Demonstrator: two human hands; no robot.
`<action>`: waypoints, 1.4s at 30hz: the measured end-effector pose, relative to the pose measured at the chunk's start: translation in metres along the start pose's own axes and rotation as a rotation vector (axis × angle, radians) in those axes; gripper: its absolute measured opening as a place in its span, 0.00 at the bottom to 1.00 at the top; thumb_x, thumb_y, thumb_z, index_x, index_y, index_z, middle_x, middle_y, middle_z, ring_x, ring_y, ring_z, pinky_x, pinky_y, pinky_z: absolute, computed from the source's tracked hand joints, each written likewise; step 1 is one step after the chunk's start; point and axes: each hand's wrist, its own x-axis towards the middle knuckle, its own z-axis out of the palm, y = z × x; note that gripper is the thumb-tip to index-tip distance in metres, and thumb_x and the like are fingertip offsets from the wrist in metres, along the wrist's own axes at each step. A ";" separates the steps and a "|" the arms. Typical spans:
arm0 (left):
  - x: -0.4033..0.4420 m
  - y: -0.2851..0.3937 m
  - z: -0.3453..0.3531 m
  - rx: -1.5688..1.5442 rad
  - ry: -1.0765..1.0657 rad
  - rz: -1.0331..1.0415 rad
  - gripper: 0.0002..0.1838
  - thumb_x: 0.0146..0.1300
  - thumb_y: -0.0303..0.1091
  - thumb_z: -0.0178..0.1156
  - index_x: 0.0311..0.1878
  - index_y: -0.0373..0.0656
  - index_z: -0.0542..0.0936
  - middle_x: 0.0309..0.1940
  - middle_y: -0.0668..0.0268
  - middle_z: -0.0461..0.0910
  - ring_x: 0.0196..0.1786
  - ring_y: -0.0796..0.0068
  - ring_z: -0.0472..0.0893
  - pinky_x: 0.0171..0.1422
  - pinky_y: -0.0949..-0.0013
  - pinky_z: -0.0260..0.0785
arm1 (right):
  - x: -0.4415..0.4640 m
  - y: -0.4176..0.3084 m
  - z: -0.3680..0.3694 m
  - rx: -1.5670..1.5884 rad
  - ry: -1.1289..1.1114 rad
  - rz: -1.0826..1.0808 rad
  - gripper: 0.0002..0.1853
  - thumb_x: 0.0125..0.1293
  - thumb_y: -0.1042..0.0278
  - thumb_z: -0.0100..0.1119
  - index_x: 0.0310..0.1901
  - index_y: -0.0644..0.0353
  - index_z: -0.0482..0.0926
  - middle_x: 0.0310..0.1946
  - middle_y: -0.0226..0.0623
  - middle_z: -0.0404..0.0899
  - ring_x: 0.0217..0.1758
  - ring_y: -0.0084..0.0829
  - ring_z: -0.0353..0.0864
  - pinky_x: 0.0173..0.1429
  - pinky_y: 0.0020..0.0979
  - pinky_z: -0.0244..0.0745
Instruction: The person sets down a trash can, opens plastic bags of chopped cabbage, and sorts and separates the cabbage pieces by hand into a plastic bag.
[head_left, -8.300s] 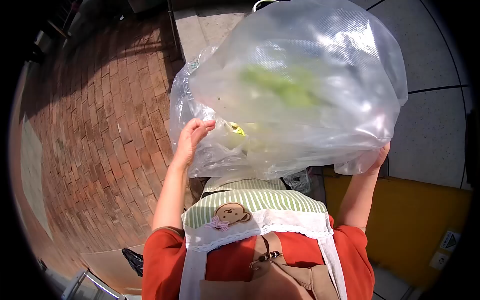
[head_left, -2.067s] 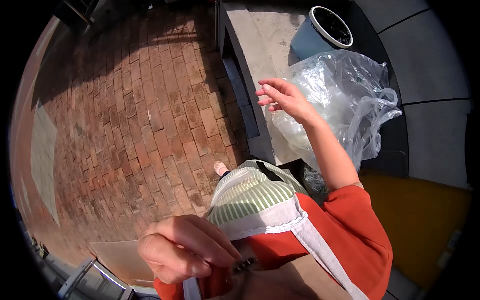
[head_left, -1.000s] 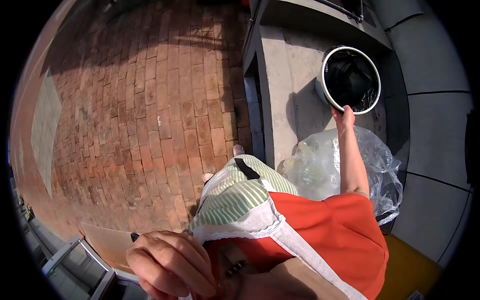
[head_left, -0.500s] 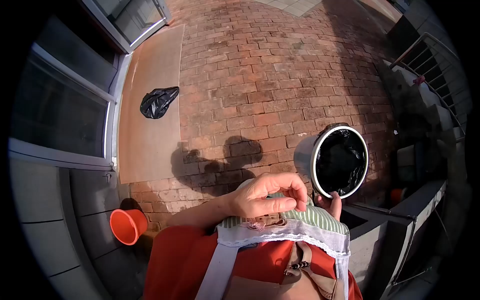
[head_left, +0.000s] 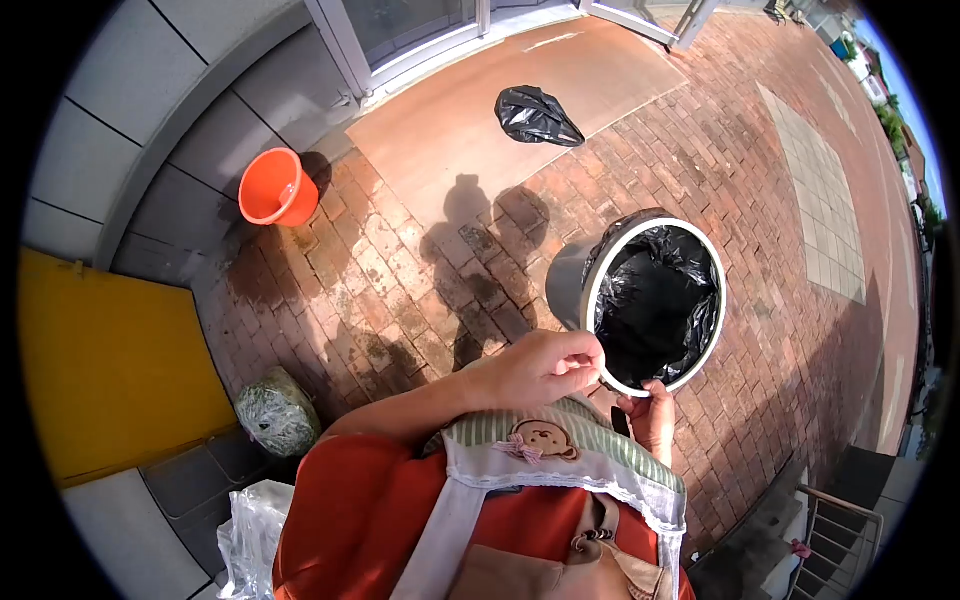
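Observation:
A grey trash bin (head_left: 572,285) with a pale rim is lined with a black plastic bag (head_left: 660,300) and tilts its mouth toward me. My right hand (head_left: 652,425) grips the near edge of the rim, thumb over the top. My left hand (head_left: 540,370) is closed, fingers curled against the thumb, at the left side of the rim. Whether it touches the rim or pinches something small, I cannot tell. A striped apron (head_left: 580,440) with a bear face covers my front, below both hands.
A black plastic bag (head_left: 535,115) lies on the brown mat (head_left: 430,150) by the glass door. An orange bucket (head_left: 270,190) stands against the wall. At left are a yellow panel (head_left: 110,360) and a stuffed clear bag (head_left: 277,415). A metal railing (head_left: 835,540) is at lower right.
My view has turned left, bringing the yellow panel and stuffed bag into sight. The bin has come along in my right hand. My left hand has closed more and is now at the rim.

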 end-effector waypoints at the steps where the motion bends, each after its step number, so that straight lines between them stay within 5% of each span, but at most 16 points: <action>1: -0.002 -0.007 0.002 0.161 0.062 -0.088 0.09 0.68 0.35 0.57 0.42 0.37 0.77 0.30 0.65 0.81 0.33 0.77 0.81 0.37 0.69 0.71 | 0.006 -0.007 -0.001 -0.081 -0.039 0.001 0.17 0.58 0.69 0.53 0.49 0.65 0.76 0.36 0.39 0.85 0.34 0.33 0.87 0.32 0.29 0.85; 3: -0.001 -0.022 0.005 0.331 0.129 -0.180 0.11 0.68 0.36 0.57 0.41 0.37 0.78 0.29 0.66 0.82 0.31 0.76 0.81 0.35 0.68 0.71 | 0.016 -0.016 -0.001 -0.141 -0.067 0.009 0.18 0.57 0.67 0.55 0.49 0.65 0.76 0.35 0.38 0.84 0.32 0.33 0.86 0.31 0.30 0.84; 5: 0.006 -0.042 0.013 0.278 -0.048 -0.603 0.16 0.71 0.40 0.56 0.51 0.37 0.76 0.37 0.60 0.83 0.38 0.74 0.83 0.40 0.69 0.75 | 0.023 -0.029 0.000 -0.224 -0.083 0.047 0.18 0.56 0.65 0.57 0.47 0.65 0.75 0.34 0.39 0.83 0.29 0.33 0.84 0.31 0.30 0.83; 12: 0.023 -0.106 0.037 -0.234 0.286 -0.783 0.31 0.70 0.58 0.51 0.58 0.36 0.72 0.44 0.54 0.80 0.43 0.68 0.83 0.43 0.70 0.76 | 0.091 -0.029 0.010 -0.371 -0.198 0.129 0.21 0.59 0.70 0.54 0.55 0.64 0.72 0.38 0.41 0.81 0.32 0.35 0.84 0.31 0.32 0.85; 14: 0.024 -0.116 0.025 -0.303 0.389 -0.755 0.32 0.70 0.59 0.51 0.59 0.37 0.72 0.46 0.52 0.79 0.45 0.66 0.82 0.44 0.69 0.76 | 0.102 -0.037 0.035 -0.440 -0.187 0.147 0.25 0.58 0.73 0.51 0.60 0.62 0.66 0.41 0.43 0.79 0.34 0.36 0.85 0.30 0.34 0.86; 20: 0.055 -0.124 -0.070 -0.333 0.431 -0.604 0.30 0.70 0.58 0.52 0.57 0.37 0.75 0.45 0.58 0.81 0.47 0.68 0.82 0.49 0.68 0.76 | 0.162 -0.071 0.134 -0.516 -0.284 0.159 0.19 0.60 0.69 0.50 0.53 0.66 0.71 0.35 0.43 0.80 0.30 0.34 0.83 0.31 0.31 0.83; 22: 0.074 -0.123 -0.105 -0.354 0.406 -0.554 0.27 0.71 0.55 0.52 0.56 0.37 0.76 0.45 0.59 0.81 0.47 0.70 0.81 0.49 0.68 0.75 | 0.200 -0.080 0.147 -0.514 -0.230 0.224 0.18 0.63 0.66 0.49 0.48 0.73 0.75 0.36 0.47 0.83 0.32 0.37 0.84 0.38 0.33 0.84; 26: 0.120 -0.136 -0.164 -0.379 0.383 -0.482 0.21 0.72 0.45 0.53 0.55 0.36 0.77 0.42 0.59 0.82 0.45 0.71 0.82 0.49 0.68 0.75 | 0.235 -0.117 0.193 -0.504 -0.138 0.225 0.16 0.64 0.66 0.50 0.47 0.69 0.76 0.35 0.44 0.82 0.34 0.35 0.84 0.37 0.32 0.84; 30: 0.173 -0.176 -0.212 -0.065 0.259 -0.497 0.17 0.70 0.39 0.54 0.54 0.35 0.77 0.36 0.58 0.83 0.40 0.70 0.84 0.46 0.65 0.76 | 0.294 -0.144 0.203 -0.422 -0.044 0.211 0.16 0.63 0.69 0.51 0.50 0.67 0.73 0.37 0.42 0.80 0.34 0.34 0.82 0.36 0.32 0.84; 32: 0.214 -0.182 -0.238 0.378 0.264 -0.602 0.15 0.63 0.32 0.54 0.50 0.40 0.81 0.37 0.53 0.84 0.40 0.57 0.84 0.47 0.59 0.75 | 0.334 -0.165 0.210 -0.392 -0.018 0.229 0.17 0.62 0.69 0.52 0.52 0.66 0.71 0.39 0.41 0.80 0.35 0.33 0.82 0.36 0.31 0.84; 33: 0.239 -0.185 -0.251 0.450 0.231 -0.663 0.16 0.61 0.34 0.53 0.51 0.44 0.81 0.38 0.51 0.83 0.41 0.50 0.83 0.47 0.53 0.74 | 0.357 -0.178 0.214 -0.382 -0.012 0.218 0.18 0.62 0.70 0.52 0.53 0.66 0.71 0.39 0.42 0.80 0.35 0.34 0.82 0.36 0.32 0.84; 36: 0.313 -0.186 -0.285 0.771 0.070 -0.911 0.16 0.62 0.36 0.55 0.51 0.46 0.80 0.37 0.51 0.83 0.41 0.51 0.83 0.45 0.53 0.74 | 0.423 -0.217 0.221 -0.353 0.011 0.217 0.18 0.61 0.71 0.52 0.53 0.66 0.70 0.40 0.42 0.80 0.35 0.35 0.82 0.35 0.33 0.84; 42: 0.462 -0.269 -0.361 0.808 0.127 -1.105 0.16 0.65 0.40 0.55 0.52 0.45 0.79 0.34 0.51 0.83 0.39 0.51 0.83 0.44 0.52 0.74 | 0.598 -0.301 0.214 -0.249 0.071 0.267 0.20 0.59 0.75 0.51 0.54 0.66 0.69 0.40 0.42 0.79 0.36 0.38 0.84 0.32 0.36 0.85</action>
